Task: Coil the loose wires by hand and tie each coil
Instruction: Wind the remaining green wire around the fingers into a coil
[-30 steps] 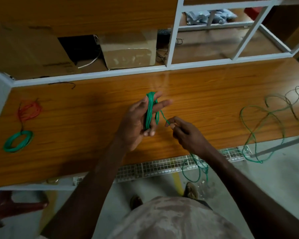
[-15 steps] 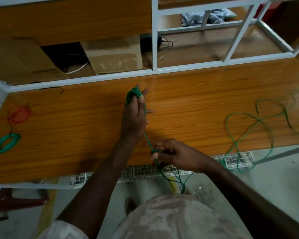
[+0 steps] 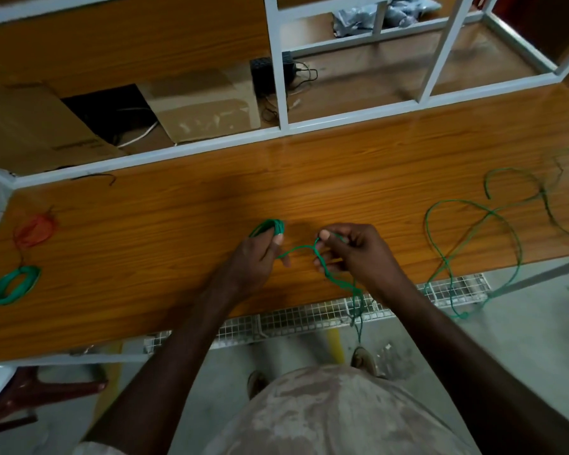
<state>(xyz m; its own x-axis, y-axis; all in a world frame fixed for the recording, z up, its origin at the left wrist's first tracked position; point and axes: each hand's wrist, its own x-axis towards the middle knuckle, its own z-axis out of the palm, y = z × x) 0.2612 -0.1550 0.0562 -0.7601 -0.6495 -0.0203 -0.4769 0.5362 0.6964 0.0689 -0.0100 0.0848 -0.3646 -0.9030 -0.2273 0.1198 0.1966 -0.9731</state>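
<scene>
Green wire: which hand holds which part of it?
The left hand grips the thin green wire's wound coil; the right hand pinches its loose strand beside it.

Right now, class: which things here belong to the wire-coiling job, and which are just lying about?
Job: green coil in left hand; its tail in right hand; loose green wire; finished green coil; orange coil.

Lying about: cardboard box; black adapter.

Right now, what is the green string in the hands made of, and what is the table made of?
The green wire looks like plastic-coated wire: smooth, slightly shiny, and it holds springy loops instead of flopping like string. The left hand grips its coil; the right hand pinches the loose end. The tabletop looks like glossy wood-grain laminate, judging by its even stripes and light reflection, though it could be varnished wood.
</scene>
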